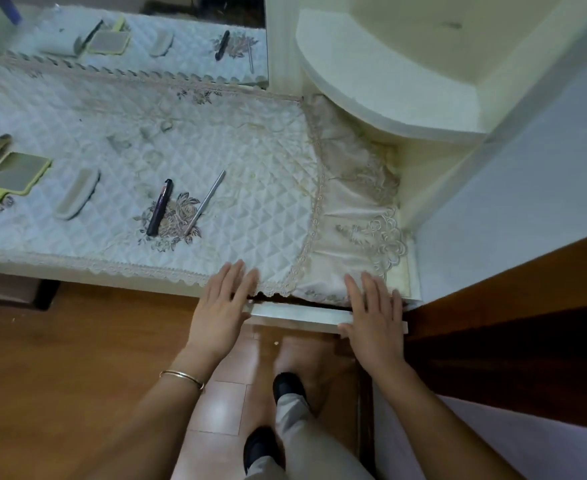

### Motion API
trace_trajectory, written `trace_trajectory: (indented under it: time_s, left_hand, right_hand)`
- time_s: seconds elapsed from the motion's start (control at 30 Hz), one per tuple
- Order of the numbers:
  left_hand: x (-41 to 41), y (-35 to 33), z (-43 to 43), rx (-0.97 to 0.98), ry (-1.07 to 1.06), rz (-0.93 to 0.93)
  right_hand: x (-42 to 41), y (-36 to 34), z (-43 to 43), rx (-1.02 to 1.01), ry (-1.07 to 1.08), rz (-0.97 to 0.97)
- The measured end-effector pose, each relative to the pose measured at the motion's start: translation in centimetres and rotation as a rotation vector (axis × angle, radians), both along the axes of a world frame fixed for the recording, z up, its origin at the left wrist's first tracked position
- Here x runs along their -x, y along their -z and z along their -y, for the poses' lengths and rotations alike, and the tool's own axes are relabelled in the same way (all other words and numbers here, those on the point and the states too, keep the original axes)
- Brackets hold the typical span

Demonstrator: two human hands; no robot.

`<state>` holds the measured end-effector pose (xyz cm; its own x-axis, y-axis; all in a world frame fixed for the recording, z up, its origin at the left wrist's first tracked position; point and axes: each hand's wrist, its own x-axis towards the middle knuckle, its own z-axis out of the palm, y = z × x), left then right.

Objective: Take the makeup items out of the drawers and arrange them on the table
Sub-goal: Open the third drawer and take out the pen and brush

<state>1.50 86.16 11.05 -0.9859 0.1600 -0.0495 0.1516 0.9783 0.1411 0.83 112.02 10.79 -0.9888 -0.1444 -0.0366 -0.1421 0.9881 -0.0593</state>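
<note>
The drawer (295,315) stands only a crack out under the table's front edge. Your left hand (226,306) and right hand (375,320) lie flat on its top rim, one at each end, fingers straight, holding nothing. Beyond your left hand, on the quilted cloth (216,133), a black tube (160,207) and a silver pencil (206,201) lie side by side, with a white case (77,198) and a hand mirror (15,176) farther left.
</note>
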Motion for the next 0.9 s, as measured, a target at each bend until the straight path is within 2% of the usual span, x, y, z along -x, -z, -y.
trace_trajectory:
  time_s: [0.1, 0.33, 0.57, 0.7, 0.77, 0.83, 0.9]
  left_hand:
    - [2.7, 0.1, -0.4, -0.002, 0.016, -0.011]
    - [4.5, 0.4, -0.9, -0.021, -0.06, -0.163]
    - [3.1, 0.5, -1.5, -0.062, -0.097, -0.046]
    - [0.3, -0.5, -0.3, -0.226, -0.094, 0.061]
    - [-1.9, -1.2, 0.7, -0.376, -0.211, 0.107]
    - [-4.7, -1.5, 1.7, -0.505, -0.418, 0.182]
    - [-8.0, -1.4, 3.0, -0.636, -0.657, 0.266]
  right_hand:
    - [2.3, 0.6, 0.0, -0.006, -0.006, -0.012]
    - [4.0, 1.3, -0.3, -0.036, -0.048, -0.123]
    - [4.2, 0.6, -0.1, 0.018, -0.046, -0.058]
    - [4.0, -1.3, 1.1, 0.082, -0.022, 0.021]
    - [3.5, -2.4, 2.4, 0.161, -0.093, 0.0]
    - [2.6, -3.2, 4.2, 0.282, -0.219, 0.001]
    - [1.4, -3.5, 6.1, 0.406, -0.346, 0.132]
